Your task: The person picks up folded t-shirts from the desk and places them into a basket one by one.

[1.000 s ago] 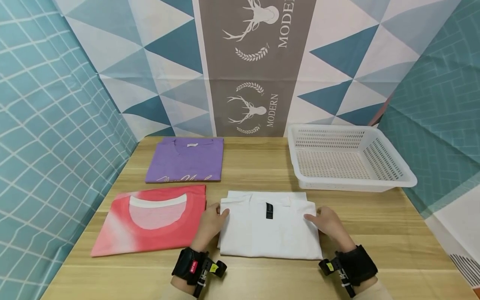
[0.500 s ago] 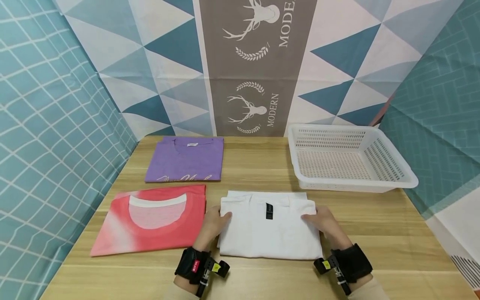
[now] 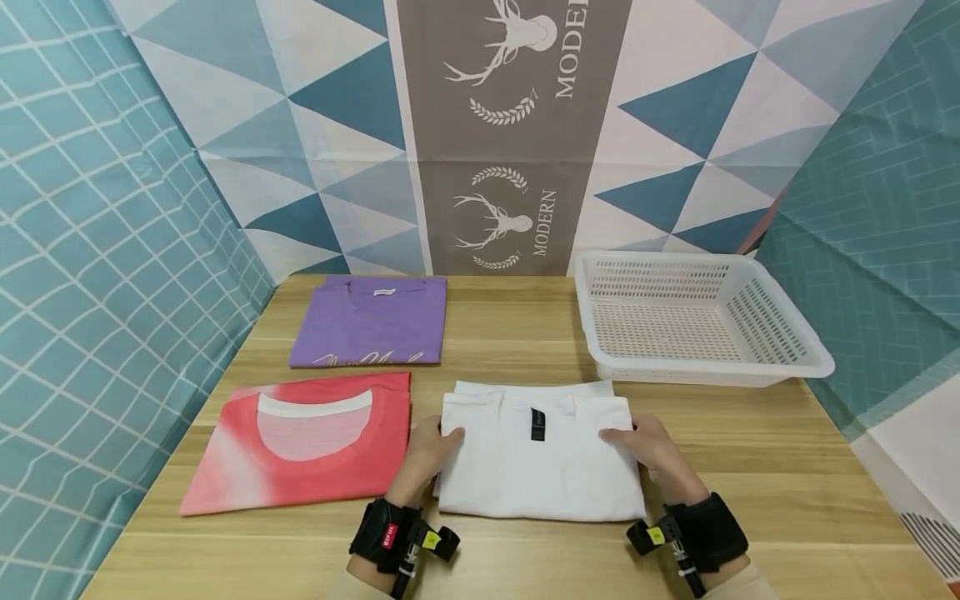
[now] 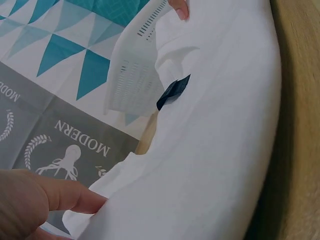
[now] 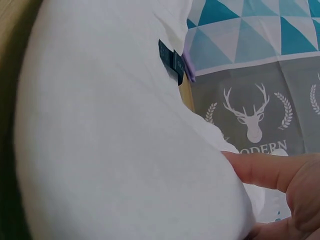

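A folded white T-shirt [image 3: 536, 475] with a dark neck label [image 3: 537, 424] lies at the front middle of the table. My left hand [image 3: 431, 446] pinches its left edge, thumb on top and the other fingers mostly hidden beneath. At the opposite edge, my right hand [image 3: 651, 443] grips the cloth in the same way. In the left wrist view, the left thumb [image 4: 75, 196] presses on the white fabric near the collar. The right wrist view shows the right thumb [image 5: 265, 170] on the shirt's edge, with a fingertip below it.
A folded red and pink shirt [image 3: 315, 479] lies left of the left hand. Behind it is a folded purple shirt [image 3: 382, 325]. A white perforated basket [image 3: 705, 371] stands at the back right. Patterned cloth walls [image 3: 495, 125] border the wooden table [image 3: 750, 450].
Both hands have shifted slightly inward, and their thumbs now reach a little farther over the white T-shirt. The shirt has barely moved; the other shirts and the basket stay where they were.
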{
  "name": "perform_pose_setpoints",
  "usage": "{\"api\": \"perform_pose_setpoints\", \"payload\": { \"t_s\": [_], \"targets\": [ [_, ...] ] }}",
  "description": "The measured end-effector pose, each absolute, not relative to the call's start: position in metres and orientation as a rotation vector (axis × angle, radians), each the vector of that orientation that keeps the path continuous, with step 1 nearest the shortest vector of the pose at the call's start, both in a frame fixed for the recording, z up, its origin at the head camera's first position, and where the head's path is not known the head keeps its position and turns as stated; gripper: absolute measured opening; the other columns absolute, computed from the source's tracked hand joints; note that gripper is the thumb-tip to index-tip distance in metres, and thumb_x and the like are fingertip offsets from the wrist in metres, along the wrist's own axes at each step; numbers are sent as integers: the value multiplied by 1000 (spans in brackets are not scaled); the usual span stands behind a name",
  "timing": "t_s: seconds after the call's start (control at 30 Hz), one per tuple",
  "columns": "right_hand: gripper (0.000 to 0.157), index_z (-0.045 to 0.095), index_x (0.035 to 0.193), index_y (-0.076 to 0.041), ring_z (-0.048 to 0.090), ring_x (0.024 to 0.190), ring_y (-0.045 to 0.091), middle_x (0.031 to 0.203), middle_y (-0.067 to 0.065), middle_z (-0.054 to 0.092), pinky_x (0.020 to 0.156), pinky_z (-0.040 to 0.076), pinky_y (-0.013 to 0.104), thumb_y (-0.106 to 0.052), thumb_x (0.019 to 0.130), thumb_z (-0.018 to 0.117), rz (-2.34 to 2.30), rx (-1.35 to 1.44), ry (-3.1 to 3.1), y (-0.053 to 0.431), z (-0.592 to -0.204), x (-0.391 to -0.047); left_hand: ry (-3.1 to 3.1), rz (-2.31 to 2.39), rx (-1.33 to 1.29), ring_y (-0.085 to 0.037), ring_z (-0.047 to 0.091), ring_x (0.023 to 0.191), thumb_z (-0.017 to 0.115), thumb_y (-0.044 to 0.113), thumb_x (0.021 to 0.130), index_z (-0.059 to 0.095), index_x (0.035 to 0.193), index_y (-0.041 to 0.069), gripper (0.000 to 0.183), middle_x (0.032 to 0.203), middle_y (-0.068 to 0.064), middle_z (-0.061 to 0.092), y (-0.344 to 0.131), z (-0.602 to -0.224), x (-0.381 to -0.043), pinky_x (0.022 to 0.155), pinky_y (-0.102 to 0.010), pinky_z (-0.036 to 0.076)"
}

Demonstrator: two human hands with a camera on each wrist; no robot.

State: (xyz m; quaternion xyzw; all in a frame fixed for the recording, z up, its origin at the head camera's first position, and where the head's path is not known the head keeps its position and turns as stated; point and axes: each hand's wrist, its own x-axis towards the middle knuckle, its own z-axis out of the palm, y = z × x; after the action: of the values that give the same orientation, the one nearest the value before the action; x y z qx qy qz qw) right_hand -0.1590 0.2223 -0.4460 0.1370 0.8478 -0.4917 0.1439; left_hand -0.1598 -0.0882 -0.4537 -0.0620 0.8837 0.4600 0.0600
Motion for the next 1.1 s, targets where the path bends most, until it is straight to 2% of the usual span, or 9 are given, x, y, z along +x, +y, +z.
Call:
{"api": "perform_pose_setpoints", "payload": {
  "t_s": [0.23, 0.5, 0.73, 0.83, 0.97, 1.03, 1.1],
  "targets": [
    [46, 53, 122, 16, 61, 87, 23, 107, 27, 62, 70, 51, 31, -17, 91, 62, -1435, 385, 2458, 220, -442, -158, 2651, 1431, -211, -26, 64, 87, 58, 13, 91, 62, 110, -12, 32, 107, -29, 67, -84, -453, -160, 75, -39, 55],
    [43, 55, 119, 15, 60, 83, 19, 102, 23, 64, 69, 49, 28, -17, 92, 62, -1455, 368, 2467, 221, -439, -154, 2684, 1415, -194, -28, 65, 89, 56, 15, 91, 61, 112, -11, 34, 107, -27, 67, -81, -444, -155, 76, -40, 55],
    [45, 51, 123, 14, 59, 85, 17, 104, 19, 62, 71, 49, 27, -17, 92, 61, -1515, 369, 2427, 222, -427, -142, 2708, 1403, -100, -20, 59, 76, 55, 18, 92, 61, 106, -8, 29, 90, -20, 66, -80, -429, -145, 63, -31, 50],
    [45, 51, 123, 13, 57, 84, 16, 104, 19, 62, 71, 48, 26, -18, 91, 62, -1514, 373, 2444, 223, -421, -139, 2718, 1417, -59, -16, 54, 71, 55, 17, 93, 61, 104, -7, 27, 81, -14, 61, -79, -422, -140, 59, -27, 44],
    [45, 52, 122, 13, 56, 83, 15, 101, 17, 62, 70, 47, 25, -18, 91, 62, -1485, 371, 2475, 226, -414, -136, 2716, 1454, -17, -14, 42, 64, 55, 16, 94, 58, 92, -4, 20, 69, -4, 44, -79, -414, -136, 55, -24, 36],
    [44, 52, 121, 13, 55, 83, 15, 99, 16, 62, 69, 46, 25, -19, 92, 62, -1461, 367, 2490, 228, -411, -134, 2706, 1475, 6, -13, 37, 61, 55, 16, 94, 54, 87, -2, 19, 67, -1, 36, -78, -410, -133, 54, -23, 32],
    [45, 51, 122, 13, 54, 83, 15, 99, 16, 61, 69, 46, 25, -20, 93, 61, -1443, 365, 2501, 230, -407, -132, 2706, 1490, 33, -13, 36, 62, 55, 15, 94, 52, 86, -1, 18, 68, 0, 35, -78, -407, -131, 54, -22, 32]
  ]
}}
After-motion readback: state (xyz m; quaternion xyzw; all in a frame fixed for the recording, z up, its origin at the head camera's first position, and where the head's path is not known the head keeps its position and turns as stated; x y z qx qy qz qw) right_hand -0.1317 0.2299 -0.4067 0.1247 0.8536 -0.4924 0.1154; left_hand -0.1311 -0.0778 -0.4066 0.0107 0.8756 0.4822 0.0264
